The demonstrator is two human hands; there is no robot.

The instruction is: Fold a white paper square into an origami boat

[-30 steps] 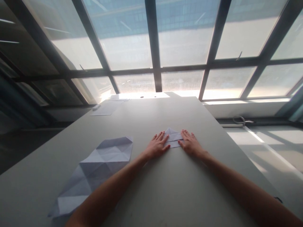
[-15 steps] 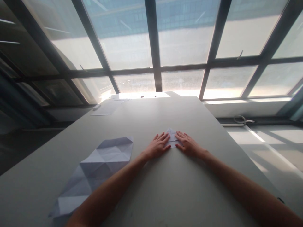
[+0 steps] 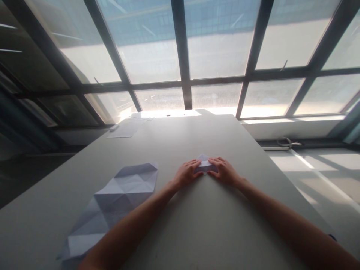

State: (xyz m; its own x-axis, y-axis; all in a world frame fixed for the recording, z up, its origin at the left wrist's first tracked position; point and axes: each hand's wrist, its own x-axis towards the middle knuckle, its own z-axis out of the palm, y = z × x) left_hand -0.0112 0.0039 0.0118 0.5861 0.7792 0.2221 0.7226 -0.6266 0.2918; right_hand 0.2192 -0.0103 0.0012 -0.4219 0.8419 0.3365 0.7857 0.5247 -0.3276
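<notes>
A small folded sheet of white paper (image 3: 204, 164) lies at the middle of the table, its pointed tip facing the windows. My left hand (image 3: 187, 172) grips its left side, thumb at the near edge and fingers on top. On the right side, my right hand (image 3: 223, 170) holds it the same way. Between the thumbs the near part of the paper is raised and shaded. To the left lies a larger creased sheet of paper (image 3: 128, 183), partly covered by my left forearm.
The white table (image 3: 180, 142) stretches toward large framed windows (image 3: 216, 56). Flat white sheets (image 3: 123, 130) rest at its far left. A coiled cable (image 3: 284, 141) sits beyond the right edge, above the sunlit floor.
My fingers have gone from lying flat on the folded paper to curling around its sides. Its near edge has lifted. The large creased sheet has stayed put.
</notes>
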